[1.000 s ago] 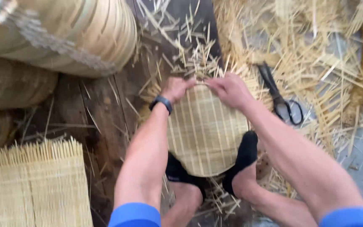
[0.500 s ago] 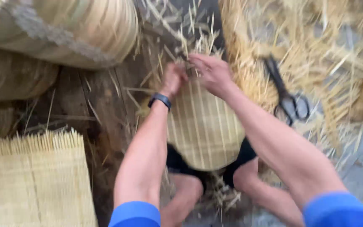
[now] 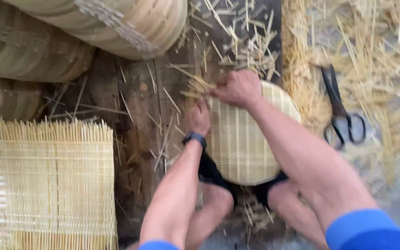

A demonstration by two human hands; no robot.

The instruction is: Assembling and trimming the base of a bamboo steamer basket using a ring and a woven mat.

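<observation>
Hands lower; one round mat [image 3: 246, 143].

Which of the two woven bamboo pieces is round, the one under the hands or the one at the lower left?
The woven piece under the hands is round; the lower-left mat is square with loose strip ends.

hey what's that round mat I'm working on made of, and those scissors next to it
Round mat: looks like thin split bamboo or reed strips, pale yellow, matte, with parallel slats crossed by faint binding lines; which plant it is cannot be told. Scissors: seemingly dark metal, dull and unpolished, with black looped handles, lying on straw-like trimmings.
</observation>
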